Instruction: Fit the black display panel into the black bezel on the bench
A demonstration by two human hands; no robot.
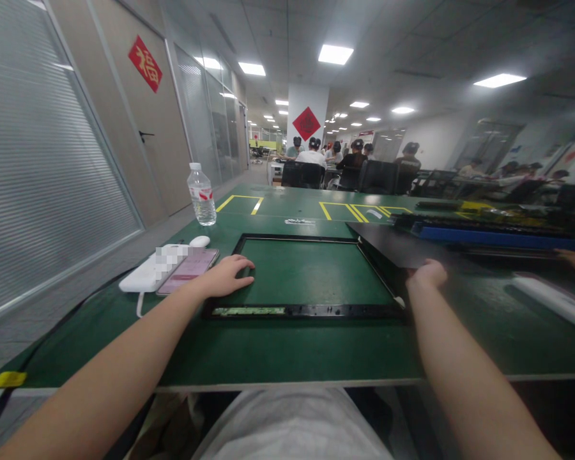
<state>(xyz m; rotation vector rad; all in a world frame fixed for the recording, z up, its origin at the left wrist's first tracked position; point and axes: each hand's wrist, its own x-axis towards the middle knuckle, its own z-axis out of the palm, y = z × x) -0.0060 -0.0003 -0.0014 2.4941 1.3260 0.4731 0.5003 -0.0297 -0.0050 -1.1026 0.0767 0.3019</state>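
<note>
Loosely spread left hand (227, 276) on black frame (297, 239), right hand (427, 275) closed on dark panel's (388, 246) edge

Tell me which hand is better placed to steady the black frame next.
Probably the left hand: it rests at the left side of the black frame and holds nothing, while the right hand grips the dark panel.

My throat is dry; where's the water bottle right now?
In the head view, the bottle stands on the left side of the green table, just beyond the white earbud case and the phone.
</note>
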